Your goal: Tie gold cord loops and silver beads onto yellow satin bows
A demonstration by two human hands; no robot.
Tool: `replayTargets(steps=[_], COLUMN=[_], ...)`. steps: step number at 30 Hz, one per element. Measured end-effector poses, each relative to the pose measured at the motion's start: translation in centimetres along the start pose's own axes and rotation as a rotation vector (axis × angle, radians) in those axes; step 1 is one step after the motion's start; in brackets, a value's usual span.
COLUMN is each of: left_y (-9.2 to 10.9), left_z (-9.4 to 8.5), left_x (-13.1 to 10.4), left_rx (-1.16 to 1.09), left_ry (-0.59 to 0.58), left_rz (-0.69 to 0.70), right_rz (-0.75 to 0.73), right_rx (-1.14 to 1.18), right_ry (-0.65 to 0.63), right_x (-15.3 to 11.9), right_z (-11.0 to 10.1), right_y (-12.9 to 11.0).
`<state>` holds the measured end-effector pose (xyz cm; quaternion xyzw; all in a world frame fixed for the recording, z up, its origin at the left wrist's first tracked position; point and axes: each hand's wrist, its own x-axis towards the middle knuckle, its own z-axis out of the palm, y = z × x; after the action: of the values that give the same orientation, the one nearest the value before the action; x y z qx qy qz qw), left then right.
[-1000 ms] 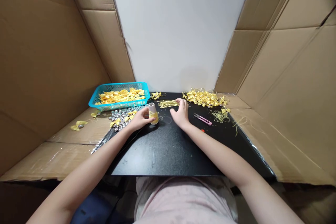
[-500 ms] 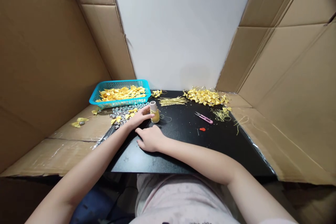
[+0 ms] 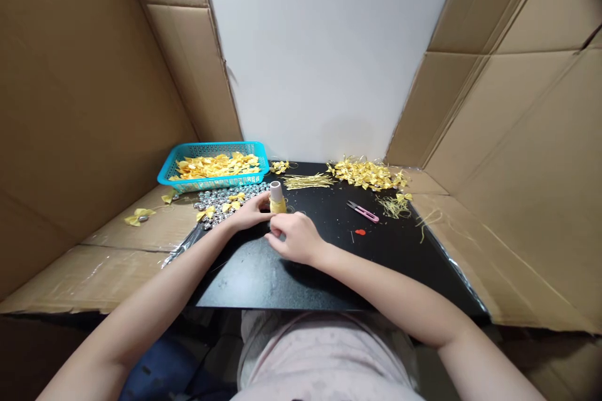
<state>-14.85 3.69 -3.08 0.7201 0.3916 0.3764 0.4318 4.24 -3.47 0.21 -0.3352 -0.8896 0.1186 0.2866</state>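
Clothing and visible body of the person. The top (image 3: 329, 357), seen below the front edge of the black worktop (image 3: 244, 285), is of soft cloth in very pale pink, faintly mottled with greyish patches. A curved fold or seam crosses it near that edge, and a small dark marking, too cropped to read, shows at its lowest visible part. Paler, greyish-white cloth (image 3: 251, 341) flanks it; whether this is a separate garment cannot be told. The left forearm (image 3: 160, 304) and right forearm (image 3: 390, 285) are bare, slender and tapered towards the wrists. The left hand (image 3: 250, 213) and right hand (image 3: 300, 238) are likewise bare.
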Motion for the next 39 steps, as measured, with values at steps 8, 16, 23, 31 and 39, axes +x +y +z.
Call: replayTargets(steps=[8, 16, 23, 31, 39], left_y=[-0.2, -0.6, 0.2, 0.5, 0.6], left_z=[-0.5, -1.6, -1.0, -0.3, -0.3], left_x=[0.2, 0.2, 0.0, -0.1, -0.1], left_rx=[-0.015, 0.005, 0.066, 0.088, 0.064], left_ry=[0.043, 0.180, 0.155, 0.117, 0.084], left_rz=[-0.029, -0.067, -0.078, -0.079, -0.067], right_rz=[0.277, 0.292, 0.241, 0.231, 0.413], right_rx=[0.416, 0.917, 1.139, 1.144, 1.097], right_ry=[0.358, 0.533, 0.715, 0.907, 0.992], right_x=[0.0, -1.7, -5.4, -9.5, -13.2], right_z=[-2.5, -7.9, -15.8, -21.3, -24.0], right_y=[2.5, 6.0, 7.6, 8.9, 12.7])
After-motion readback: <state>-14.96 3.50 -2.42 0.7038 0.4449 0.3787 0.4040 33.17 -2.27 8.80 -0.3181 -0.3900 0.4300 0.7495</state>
